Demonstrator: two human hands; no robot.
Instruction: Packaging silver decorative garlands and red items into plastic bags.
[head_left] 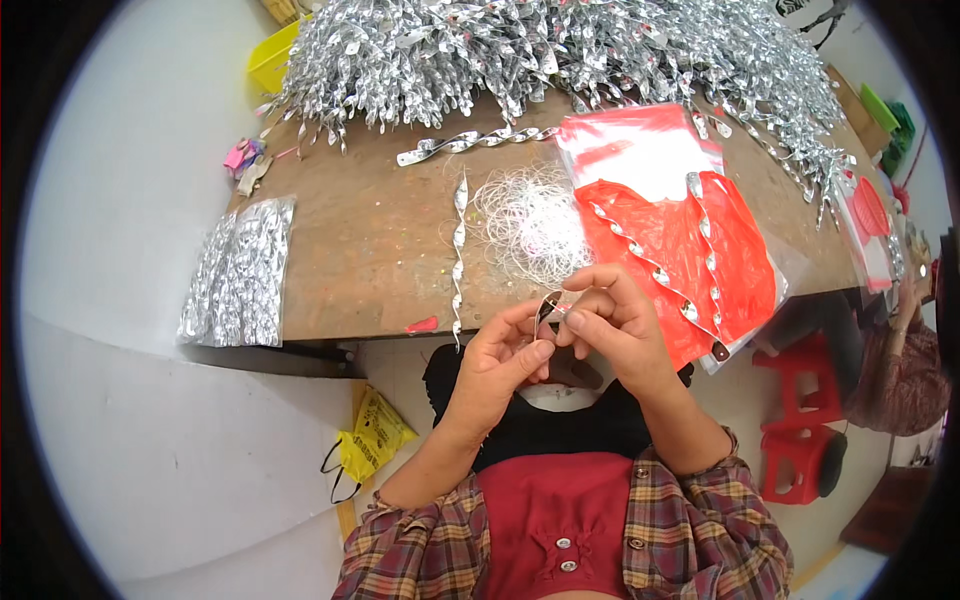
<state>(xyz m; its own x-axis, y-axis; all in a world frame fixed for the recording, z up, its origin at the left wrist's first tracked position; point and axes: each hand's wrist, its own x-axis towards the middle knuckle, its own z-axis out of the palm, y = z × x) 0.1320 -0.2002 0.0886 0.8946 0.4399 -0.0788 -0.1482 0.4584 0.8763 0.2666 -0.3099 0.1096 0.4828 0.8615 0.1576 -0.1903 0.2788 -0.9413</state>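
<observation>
Pinching a small silver strip [548, 305], left hand [497, 355] and right hand [612, 318] grips clamped, above wooden table [370, 250].

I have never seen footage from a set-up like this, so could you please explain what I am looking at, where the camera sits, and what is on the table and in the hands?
There is no machine here: a person works with two bare hands. The single picture comes from a wide fisheye camera worn on the head, looking down, so straight edges bend near the rim and the forearms enter from below.

The left hand and right hand meet just in front of the near edge of the brown wooden table, pinching a small dark-and-silver piece between the fingertips; its exact kind is too small to tell.

On the table lie a big heap of shiny silver twisted foil strips, a tangle of thin clear thread, single silver spiral strips, and red plastic bags. A yellow plastic bag lies on the floor.
</observation>
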